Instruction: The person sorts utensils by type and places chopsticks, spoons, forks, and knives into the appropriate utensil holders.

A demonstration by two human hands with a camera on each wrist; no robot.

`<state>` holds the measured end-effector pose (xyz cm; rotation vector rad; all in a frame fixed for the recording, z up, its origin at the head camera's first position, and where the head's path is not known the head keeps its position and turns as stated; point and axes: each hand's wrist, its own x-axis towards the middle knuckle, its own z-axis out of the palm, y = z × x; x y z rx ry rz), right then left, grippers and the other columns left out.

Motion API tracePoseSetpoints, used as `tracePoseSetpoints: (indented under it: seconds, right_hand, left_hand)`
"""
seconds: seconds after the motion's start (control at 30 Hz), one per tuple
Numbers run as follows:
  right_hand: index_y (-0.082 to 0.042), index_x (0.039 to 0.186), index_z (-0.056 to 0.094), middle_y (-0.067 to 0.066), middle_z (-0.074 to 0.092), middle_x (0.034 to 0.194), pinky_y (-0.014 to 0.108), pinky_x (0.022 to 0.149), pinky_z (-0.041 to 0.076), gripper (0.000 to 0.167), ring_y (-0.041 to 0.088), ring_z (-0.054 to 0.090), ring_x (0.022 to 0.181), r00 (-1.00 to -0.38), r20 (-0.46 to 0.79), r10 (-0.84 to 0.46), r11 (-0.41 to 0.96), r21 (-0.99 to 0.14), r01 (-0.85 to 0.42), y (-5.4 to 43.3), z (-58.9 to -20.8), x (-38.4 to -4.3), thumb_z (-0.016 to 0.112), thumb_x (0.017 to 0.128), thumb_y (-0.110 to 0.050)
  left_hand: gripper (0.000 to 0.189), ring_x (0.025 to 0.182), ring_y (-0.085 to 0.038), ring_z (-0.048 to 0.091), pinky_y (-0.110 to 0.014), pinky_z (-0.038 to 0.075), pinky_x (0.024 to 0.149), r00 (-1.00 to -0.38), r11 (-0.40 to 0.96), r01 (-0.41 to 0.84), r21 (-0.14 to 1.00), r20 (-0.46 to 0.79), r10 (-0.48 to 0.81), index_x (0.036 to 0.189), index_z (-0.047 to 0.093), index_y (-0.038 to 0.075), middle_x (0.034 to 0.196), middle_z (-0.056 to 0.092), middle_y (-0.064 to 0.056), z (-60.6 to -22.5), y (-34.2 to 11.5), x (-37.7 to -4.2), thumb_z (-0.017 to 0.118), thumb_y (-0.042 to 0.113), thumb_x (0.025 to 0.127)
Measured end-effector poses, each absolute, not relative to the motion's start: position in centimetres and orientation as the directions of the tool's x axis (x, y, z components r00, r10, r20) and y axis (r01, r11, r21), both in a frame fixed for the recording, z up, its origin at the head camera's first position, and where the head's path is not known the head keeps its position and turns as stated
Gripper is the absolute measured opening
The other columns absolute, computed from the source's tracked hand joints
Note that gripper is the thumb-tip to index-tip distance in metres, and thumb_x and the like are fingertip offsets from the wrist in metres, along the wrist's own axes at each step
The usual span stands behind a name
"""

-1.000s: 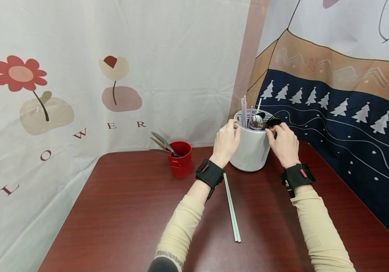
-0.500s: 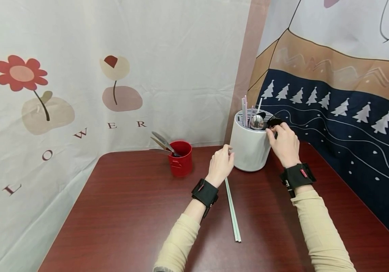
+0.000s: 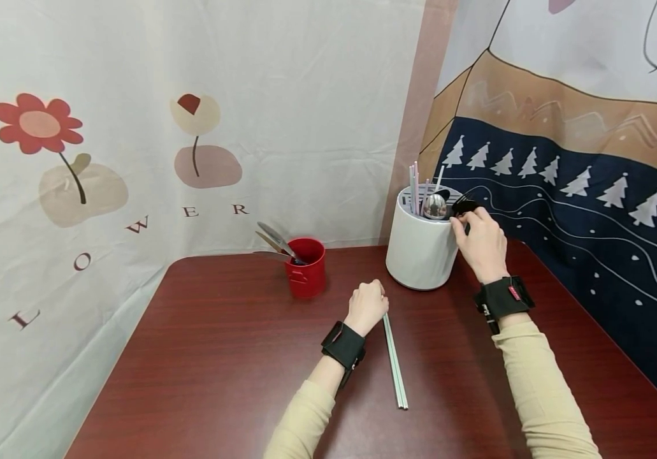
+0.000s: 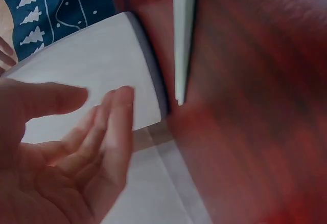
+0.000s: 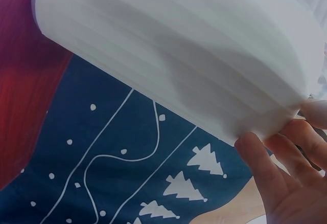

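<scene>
A tall white utensil holder point(image 3: 420, 248) stands at the back right of the table. Pale lilac chopsticks point(image 3: 413, 188), a shiny metal ladle point(image 3: 435, 206) and a black utensil point(image 3: 464, 206) stick up from its slotted top. At its right rim, my right hand point(image 3: 482, 245) grips the edge, with fingertips against the outer wall in the right wrist view. My left hand point(image 3: 367, 307) hovers by the far end of a pair of pale green chopsticks point(image 3: 395, 363) lying on the table. The left wrist view shows its fingers loosely bent, holding nothing, apart from the chopsticks.
A red cup point(image 3: 306, 271) holding several knife-like utensils point(image 3: 276, 239) stands left of the white holder. The dark red tabletop point(image 3: 202, 357) reaches back to a pale printed curtain point(image 3: 294, 95). Along the right side hangs a navy cloth point(image 3: 580, 236) with white trees.
My left hand has let go of the white holder's left rim and come down toward the near left, to the green chopsticks' far end. My right hand has stayed at the rim.
</scene>
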<state>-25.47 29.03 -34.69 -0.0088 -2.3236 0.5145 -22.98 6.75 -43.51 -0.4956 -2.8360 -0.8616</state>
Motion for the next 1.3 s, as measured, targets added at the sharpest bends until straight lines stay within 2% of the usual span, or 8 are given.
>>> tracePoseSetpoints:
  seconds: [0.13,0.23,0.37,0.53,0.7,0.83,0.97,1.3]
  right_hand:
    - [0.006,0.091,0.067,0.019,0.057,0.092,0.054,0.06,0.045,0.03,0.044,0.058,0.073,-0.721,0.676,0.151,0.921,-0.362,-0.146,29.0,-34.7,-25.4,0.058,0.094,-0.023]
    - [0.006,0.091,0.067,0.019,0.057,0.092,0.054,0.06,0.045,0.029,0.044,0.058,0.073,-0.714,0.684,0.15,0.922,-0.358,-0.15,29.0,-34.7,-25.5,0.059,0.094,-0.022]
    - [0.006,0.09,0.067,0.019,0.057,0.091,0.054,0.059,0.045,0.029,0.043,0.058,0.072,-0.707,0.691,0.149,0.923,-0.353,-0.151,29.0,-34.7,-25.5,0.059,0.093,-0.022]
    - [0.006,0.09,0.067,0.019,0.057,0.092,0.054,0.059,0.045,0.028,0.043,0.058,0.072,-0.709,0.689,0.15,0.924,-0.354,-0.149,29.0,-34.7,-25.4,0.059,0.094,-0.021]
    - [0.006,0.09,0.067,0.019,0.057,0.092,0.054,0.059,0.045,0.029,0.043,0.058,0.072,-0.708,0.69,0.149,0.924,-0.352,-0.149,29.0,-34.7,-25.5,0.059,0.094,-0.021]
    - [0.006,0.09,0.067,0.019,0.057,0.092,0.054,0.059,0.045,0.029,0.043,0.058,0.072,-0.708,0.69,0.148,0.925,-0.35,-0.149,29.0,-34.7,-25.5,0.059,0.094,-0.021]
    - [0.006,0.09,0.067,0.019,0.057,0.092,0.054,0.059,0.045,0.029,0.043,0.058,0.072,-0.711,0.688,0.15,0.924,-0.353,-0.147,29.1,-34.7,-25.5,0.059,0.094,-0.022]
    - [0.006,0.091,0.066,0.019,0.057,0.094,0.054,0.06,0.045,0.03,0.044,0.058,0.074,-0.723,0.673,0.152,0.923,-0.358,-0.139,29.1,-34.8,-25.5,0.058,0.094,-0.023]
  left_hand:
    - [0.027,0.048,-0.017,0.046,-0.026,0.032,0.041,-0.961,0.808,0.271,0.523,0.101,0.257,0.061,0.043,0.013,0.055,0.039,0.001,-44.1,6.9,-22.4,0.059,0.006,0.082]
    - [0.028,0.052,-0.021,0.053,-0.03,0.038,0.042,-0.97,0.83,0.224,0.512,0.036,0.239,0.06,0.042,0.013,0.056,0.045,-0.002,-44.4,7.1,-21.9,0.061,0.006,0.079]
    - [0.009,0.065,-0.028,0.063,-0.035,0.048,0.05,-0.977,0.867,0.185,0.463,-0.01,0.214,0.077,0.058,0.007,0.073,0.062,-0.011,-44.8,7.6,-21.4,0.066,0.011,0.078]
    - [0.03,0.075,-0.031,0.065,-0.038,0.052,0.057,-0.979,0.884,0.15,0.443,-0.061,0.197,0.104,0.061,0.001,0.09,0.066,-0.015,-45.2,8.2,-21.3,0.069,0.015,0.079]
    - [0.031,0.078,-0.031,0.065,-0.037,0.052,0.058,-0.979,0.903,0.138,0.408,-0.082,0.187,0.104,0.061,0.002,0.092,0.065,-0.014,-45.5,8.5,-21.1,0.07,0.019,0.079]
    - [0.013,0.063,-0.024,0.06,-0.032,0.046,0.048,-0.98,0.909,0.132,0.395,-0.087,0.18,0.076,0.061,0.007,0.073,0.059,-0.008,-45.4,8.7,-20.9,0.068,0.017,0.08]
    - [0.043,0.042,-0.015,0.042,-0.025,0.032,0.037,-0.976,0.903,0.147,0.404,-0.088,0.199,0.048,0.039,0.016,0.05,0.041,-0.001,-45.2,8.9,-20.8,0.064,0.012,0.082]
    - [0.017,0.035,-0.01,0.052,-0.025,0.04,0.037,-0.979,0.915,0.139,0.38,-0.088,0.185,0.068,0.067,0.011,0.052,0.058,-0.004,-45.0,9.0,-21.4,0.068,0.019,0.083]
